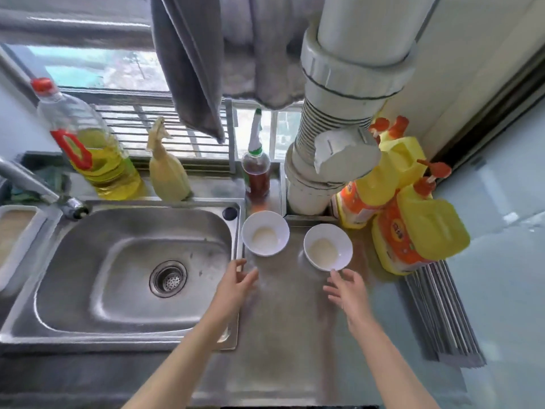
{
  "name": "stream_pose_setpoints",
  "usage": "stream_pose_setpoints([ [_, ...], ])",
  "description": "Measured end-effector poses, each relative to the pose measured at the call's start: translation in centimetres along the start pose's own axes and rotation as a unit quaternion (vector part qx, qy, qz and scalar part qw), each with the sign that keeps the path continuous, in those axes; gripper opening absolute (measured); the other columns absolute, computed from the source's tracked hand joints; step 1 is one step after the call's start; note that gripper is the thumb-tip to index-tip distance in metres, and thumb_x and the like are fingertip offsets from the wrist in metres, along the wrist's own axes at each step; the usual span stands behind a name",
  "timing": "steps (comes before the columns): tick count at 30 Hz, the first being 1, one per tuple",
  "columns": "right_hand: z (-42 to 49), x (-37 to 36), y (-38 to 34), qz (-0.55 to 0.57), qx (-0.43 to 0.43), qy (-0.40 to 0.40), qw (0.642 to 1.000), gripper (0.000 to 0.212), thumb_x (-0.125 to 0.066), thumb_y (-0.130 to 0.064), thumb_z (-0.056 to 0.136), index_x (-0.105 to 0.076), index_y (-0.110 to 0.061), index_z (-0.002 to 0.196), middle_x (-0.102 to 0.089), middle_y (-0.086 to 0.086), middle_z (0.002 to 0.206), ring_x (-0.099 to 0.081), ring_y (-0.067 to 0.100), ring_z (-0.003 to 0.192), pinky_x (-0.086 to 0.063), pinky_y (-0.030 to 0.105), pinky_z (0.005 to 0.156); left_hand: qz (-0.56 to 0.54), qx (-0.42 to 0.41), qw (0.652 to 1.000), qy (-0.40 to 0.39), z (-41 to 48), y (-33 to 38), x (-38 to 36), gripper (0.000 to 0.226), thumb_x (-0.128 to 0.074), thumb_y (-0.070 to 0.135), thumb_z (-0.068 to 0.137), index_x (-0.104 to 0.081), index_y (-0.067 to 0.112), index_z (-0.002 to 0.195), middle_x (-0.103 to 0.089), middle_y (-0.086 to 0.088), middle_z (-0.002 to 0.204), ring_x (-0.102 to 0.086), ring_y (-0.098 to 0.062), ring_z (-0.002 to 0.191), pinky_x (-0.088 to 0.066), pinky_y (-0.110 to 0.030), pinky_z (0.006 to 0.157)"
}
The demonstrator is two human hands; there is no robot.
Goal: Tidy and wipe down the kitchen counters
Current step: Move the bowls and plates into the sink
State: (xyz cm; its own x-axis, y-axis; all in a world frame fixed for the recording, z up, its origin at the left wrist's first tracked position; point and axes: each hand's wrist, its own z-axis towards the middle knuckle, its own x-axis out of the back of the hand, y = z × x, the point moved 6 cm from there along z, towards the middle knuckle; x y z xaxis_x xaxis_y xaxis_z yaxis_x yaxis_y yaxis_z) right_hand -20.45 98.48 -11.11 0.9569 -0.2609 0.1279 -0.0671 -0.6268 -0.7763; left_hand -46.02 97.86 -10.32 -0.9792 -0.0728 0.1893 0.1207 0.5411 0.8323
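Hovering over the steel counter [283, 326] — both hands empty, fingers loosely spread.
Near the left bowl [280, 228] is the left hand [236, 280]; the right hand [349, 292] sits just beside the right bowl [343, 242].

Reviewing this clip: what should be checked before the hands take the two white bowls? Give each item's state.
1. Left hand free and open: ok.
2. Right hand free and open: ok.
3. Right hand touching right bowl rim: cannot tell.
4. Left bowl and right bowl upright on counter: ok.
5. Bowls empty: not ok, whitish residue in both.
6. Sink has room for them: ok.
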Motion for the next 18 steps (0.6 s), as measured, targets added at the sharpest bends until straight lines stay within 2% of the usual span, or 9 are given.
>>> stream_pose_setpoints([
  [1,0.3,-0.4,-0.2,0.037,-0.019,0.002,0.999,0.033,-0.057,-0.023,0.092,-0.041,-0.012,0.119,-0.063,0.011,0.097,-0.064,0.023,0.079,-0.048,0.029,0.065,-0.009,0.005,1.0,-0.01,1.1,0.6,-0.3,0.038,-0.057,0.023,0.09,-0.042,0.011,0.123,-0.065,-0.011,0.094,-0.064,-0.02,0.077,-0.047,-0.02,0.064],
  [4,0.6,-1.4,-0.2,0.106,-0.059,0.004,0.993,0.046,-0.055,-0.023,0.094,-0.035,-0.01,0.133,-0.064,0.017,0.095,-0.065,0.028,0.08,-0.052,0.033,0.067,-0.047,0.024,0.998,-0.027,3.0,1.7,-1.0,0.039,-0.053,0.02,0.093,-0.036,0.009,0.126,-0.062,-0.016,0.094,-0.059,-0.017,0.071,-0.042,-0.011,0.046],
  [8,0.1,-2.0,0.5,0.156,-0.089,0.014,0.984,0.056,-0.049,-0.021,0.097,-0.021,-0.013,0.144,-0.065,0.019,0.091,-0.065,0.03,0.08,-0.052,0.034,0.07,-0.116,0.079,0.99,-0.032,3.5,1.4,-1.6,0.033,-0.051,0.023,0.094,-0.031,0.023,0.12,-0.06,-0.016,0.087,-0.057,-0.021,0.065,-0.036,-0.012,0.037],
  [12,0.1,-2.1,0.8,0.192,-0.102,0.001,0.976,0.046,-0.049,-0.021,0.097,-0.028,-0.014,0.138,-0.066,0.022,0.091,-0.066,0.029,0.079,-0.052,0.034,0.069,-0.134,0.116,0.983,-0.037,4.0,0.7,-2.0,0.03,-0.049,0.03,0.094,-0.033,0.03,0.12,-0.066,-0.015,0.092,-0.062,-0.022,0.071,-0.038,-0.014,0.042],
  [15,0.7,-2.3,0.7,0.195,-0.101,-0.021,0.975,0.034,-0.048,-0.021,0.097,-0.034,-0.012,0.127,-0.066,0.022,0.092,-0.067,0.029,0.079,-0.053,0.033,0.065,-0.158,0.133,0.978,-0.021,4.1,0.4,-2.1,0.029,-0.046,0.027,0.095,-0.036,0.031,0.121,-0.069,-0.012,0.094,-0.066,-0.02,0.076,-0.041,-0.021,0.055],
  [18,1.5,-2.6,0.5,0.188,-0.098,-0.037,0.976,0.032,-0.046,-0.017,0.098,-0.035,-0.011,0.126,-0.067,0.023,0.094,-0.068,0.03,0.08,-0.054,0.033,0.066,-0.16,0.145,0.976,-0.003,4.3,0.1,-2.2,0.029,-0.043,0.024,0.094,-0.04,0.032,0.121,-0.07,-0.008,0.097,-0.068,-0.018,0.079,-0.04,-0.025,0.062],
])
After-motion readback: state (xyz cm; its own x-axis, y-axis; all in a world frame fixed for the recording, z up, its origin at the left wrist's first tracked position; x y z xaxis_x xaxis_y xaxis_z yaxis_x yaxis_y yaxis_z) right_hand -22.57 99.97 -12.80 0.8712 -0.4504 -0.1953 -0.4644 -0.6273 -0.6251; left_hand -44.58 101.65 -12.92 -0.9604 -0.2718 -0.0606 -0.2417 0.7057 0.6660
